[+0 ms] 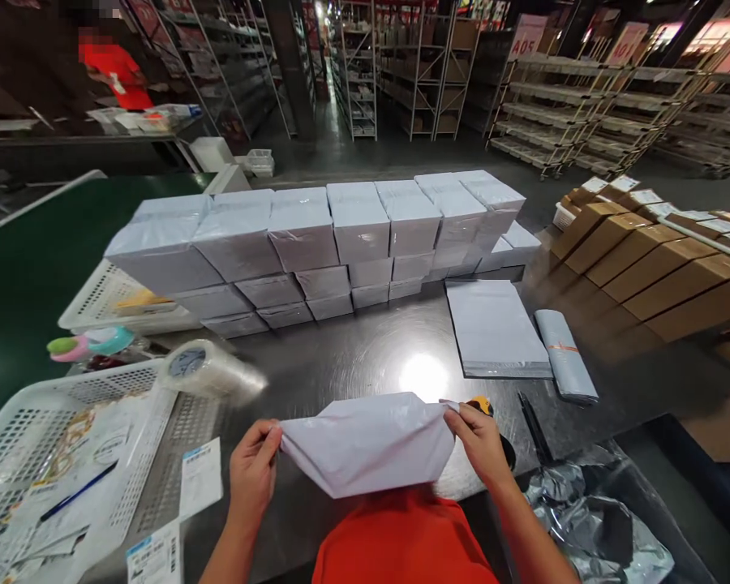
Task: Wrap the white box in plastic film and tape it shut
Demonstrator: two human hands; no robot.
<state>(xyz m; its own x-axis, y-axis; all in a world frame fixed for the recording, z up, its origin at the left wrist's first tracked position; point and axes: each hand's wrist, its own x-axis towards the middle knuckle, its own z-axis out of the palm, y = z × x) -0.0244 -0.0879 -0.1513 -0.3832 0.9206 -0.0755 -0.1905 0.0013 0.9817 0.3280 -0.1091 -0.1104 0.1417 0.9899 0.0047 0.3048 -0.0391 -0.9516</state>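
A white plastic mailer bag [365, 442] is stretched between both hands over the near edge of a shiny metal table [365, 357]. My left hand [252, 470] pinches its left corner and my right hand [478, 442] pinches its right corner. Just behind my right hand lies a yellow and black tape dispenser [482, 403], partly hidden. A flat pile of white mailer bags [492, 328] and a rolled bundle of bags [564, 355] lie to the right on the table.
A long wall of wrapped white parcels [316, 235] crosses the table's middle. Rows of brown cartons [650, 259] stand at right. White baskets [54, 454] with papers, a pen and shipping labels [199, 477] sit at left beside a clear tape roll [210, 369]. A person in red [113, 69] works far left.
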